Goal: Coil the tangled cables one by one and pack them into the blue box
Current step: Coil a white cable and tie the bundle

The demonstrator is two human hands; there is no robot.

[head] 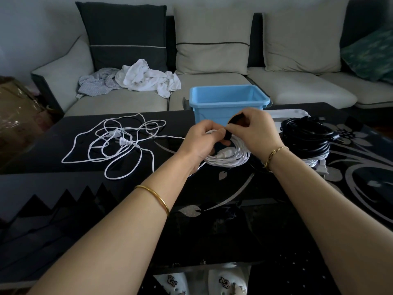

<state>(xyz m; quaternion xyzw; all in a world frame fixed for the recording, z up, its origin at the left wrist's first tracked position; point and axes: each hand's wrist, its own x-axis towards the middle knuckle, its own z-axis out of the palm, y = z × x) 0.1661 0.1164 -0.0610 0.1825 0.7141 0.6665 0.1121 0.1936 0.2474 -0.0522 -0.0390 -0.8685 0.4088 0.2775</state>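
Two hands meet just above a dark glass coffee table [63, 179]. The left hand [202, 139] has its fingers curled round a coiled white cable [231, 158], gripping the top of the bundle while the rest of the loops hang below the fingers and rest on the glass. The right hand [255, 128] pinches a black strap [228, 135] between thumb and fingertips, right against the left hand's fingertips, where the strap crosses the coil. Just beyond the fingers stands the blue box [227, 103], open at the top; I cannot see anything in it from here. Well out to the left of the left hand's fingers sprawls a tangled white cable [95, 158] with its plugs showing. Near the right hand's fingers, on their outer side, lies a coiled black cable [306, 135]. Farther beyond the fingers, a pile of crumpled clothes [138, 78] sits on the sofa [297, 88].
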